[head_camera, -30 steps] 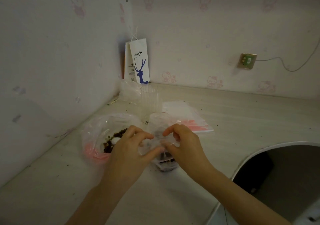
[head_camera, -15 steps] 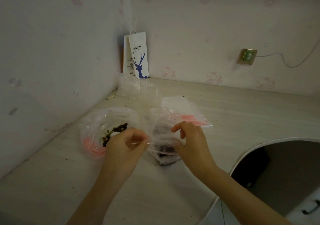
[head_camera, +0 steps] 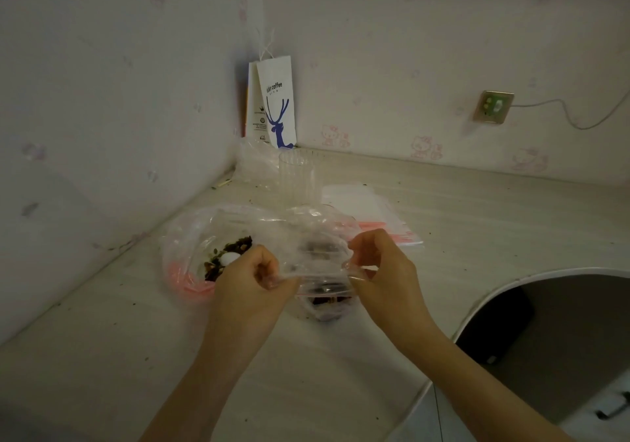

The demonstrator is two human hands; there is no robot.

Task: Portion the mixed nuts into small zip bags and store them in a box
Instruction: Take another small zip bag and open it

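Head camera looks down on a pale desk (head_camera: 136,339) set into a wall corner. Farthest left on the desk lies a large clear bag (head_camera: 191,233) with a pink zip strip along its near edge. Its mouth gapes, and a heap of dark mixed nuts (head_camera: 235,249) lies inside with a small white lump among them.

Just right of that heap is the left hand (head_camera: 249,281). Its fingers are curled in, and the thumb and fingertips pinch the left edge of a small zip bag (head_camera: 317,261) at the mouth. Behind, in the corner, a white paper bag (head_camera: 276,107) printed with a blue deer stands against the wall. A clear ridged cup (head_camera: 296,179) stands upright in front of it.

The small zip bag is stretched between the two hands, its mouth pulled wide. A dark portion of nuts (head_camera: 324,302) sits in its bottom, down at the desk surface. Whether the bag rests there or hangs just above it I cannot tell. The right hand (head_camera: 385,271) grips the bag's right edge, fingers folded over the plastic and thumb beneath.

Beyond the right hand a flat stack of empty zip bags (head_camera: 368,209) with pink strips lies on the desk. Farther right, a wall socket (head_camera: 493,106) has a thin cable running off it.
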